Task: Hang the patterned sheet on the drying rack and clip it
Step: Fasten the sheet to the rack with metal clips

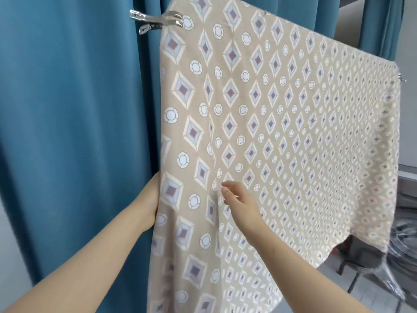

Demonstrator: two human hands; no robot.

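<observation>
Sheet [282, 123] hangs draped, its top fold running from the upper left down toward the right. We cannot see the rack under the cloth. The sheet is beige with diamonds and white circles, and its lower edge hangs free at the right.

Clip [158, 19]: metal, at the near top corner of the sheet, with its tips on the cloth edge and its handles pointing left toward the curtain [67, 109].

A small metal piece [401, 78] shows at the far top corner. It is too small for us to tell more.

Left hand [150, 199]: at the sheet's left edge, about mid-height, palm against the border. The fingers go behind the cloth, so we cannot tell whether they pinch it or lie flat.

Right hand [238, 201]: in front of the sheet, just right of a vertical crease, with fingers loosely spread and slightly bent, holding nothing. The fingertips are blurred, and we cannot tell whether they touch the cloth.

The blue curtain hangs behind and to the left of the sheet.
</observation>
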